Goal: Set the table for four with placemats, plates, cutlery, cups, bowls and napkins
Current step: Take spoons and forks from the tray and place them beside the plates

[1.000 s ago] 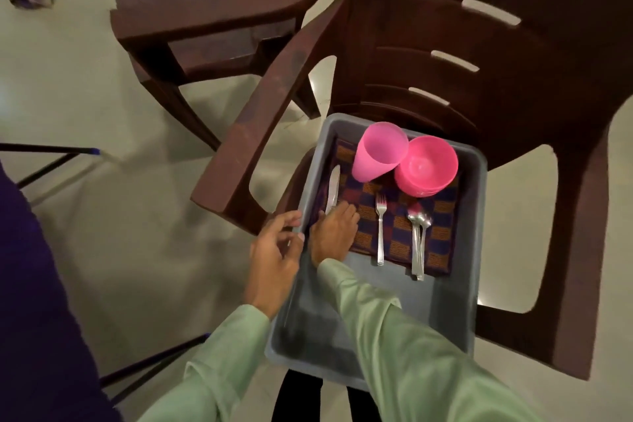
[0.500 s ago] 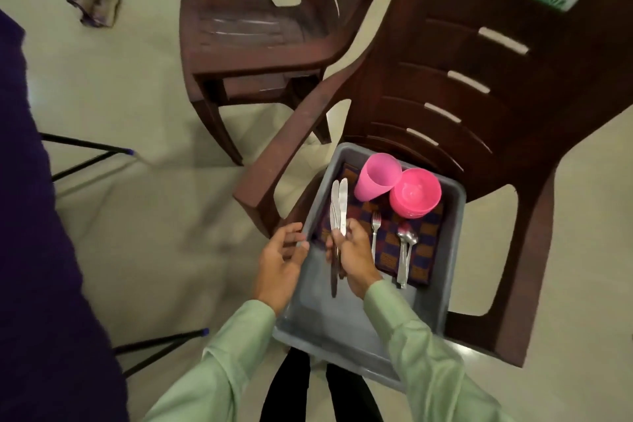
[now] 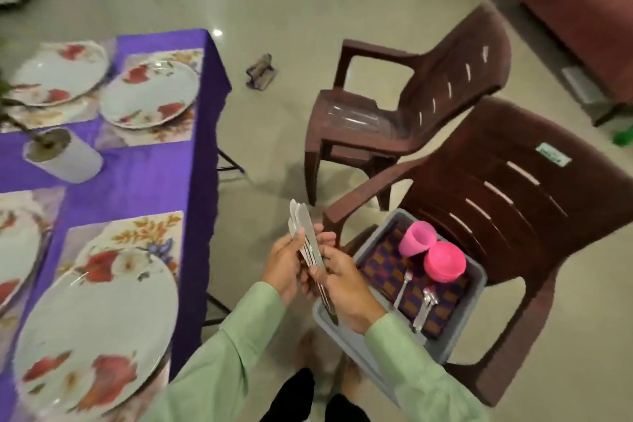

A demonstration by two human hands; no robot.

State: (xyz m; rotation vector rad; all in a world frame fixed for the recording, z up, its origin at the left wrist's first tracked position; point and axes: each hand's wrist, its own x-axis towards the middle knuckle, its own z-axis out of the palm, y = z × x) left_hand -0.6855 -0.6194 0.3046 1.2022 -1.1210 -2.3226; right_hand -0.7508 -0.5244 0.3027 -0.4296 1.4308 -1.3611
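Observation:
Both hands hold a bunch of table knives [image 3: 304,229] upright between the table and the chair. My left hand [image 3: 286,262] grips them from the left, and my right hand [image 3: 337,279] pinches their handles from the right. A grey tub [image 3: 478,288] on the near brown chair [image 3: 513,202] holds checked napkins [image 3: 387,264], a fork [image 3: 403,286], spoons [image 3: 424,307], a pink cup [image 3: 416,241] and pink bowls [image 3: 444,262]. The purple-clothed table [image 3: 144,178] at left carries floral placemats [image 3: 150,226], each with a flowered plate [image 3: 99,329].
A white pot [image 3: 65,156] with a plant stands mid-table. A second brown chair [image 3: 411,103] stands beyond the near one. A crumpled cloth [image 3: 261,72] lies on the tiled floor. Folding table legs [image 3: 229,164] jut out under the cloth. Dark furniture fills the far right.
My right hand has lifted the knives out of the tub. My left hand has left the tub rim and joined in holding them. My view has swung left, bringing the table in.

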